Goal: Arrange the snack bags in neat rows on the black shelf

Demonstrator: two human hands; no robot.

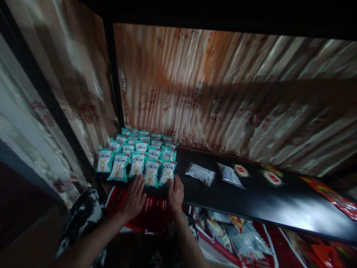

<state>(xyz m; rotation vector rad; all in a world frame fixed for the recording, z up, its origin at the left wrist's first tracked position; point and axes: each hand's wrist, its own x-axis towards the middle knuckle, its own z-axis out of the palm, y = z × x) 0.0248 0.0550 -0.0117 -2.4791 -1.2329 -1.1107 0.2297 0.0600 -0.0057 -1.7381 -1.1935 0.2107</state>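
Note:
Rows of small teal-and-white snack bags stand close together at the left end of a black shelf. My left hand is flat with fingers stretched out, its fingertips at the bottom of the front-row bags near a middle snack bag. At the right end of that row, my right hand is upright and open, its fingers along the lower right edge of the last snack bag. Neither hand is wrapped round a bag.
Farther right lie a white packet, another white packet, round wrapped snacks and a red package. Below are a red basket and a basket of mixed packets. Shelf posts and striped sheeting enclose the shelf.

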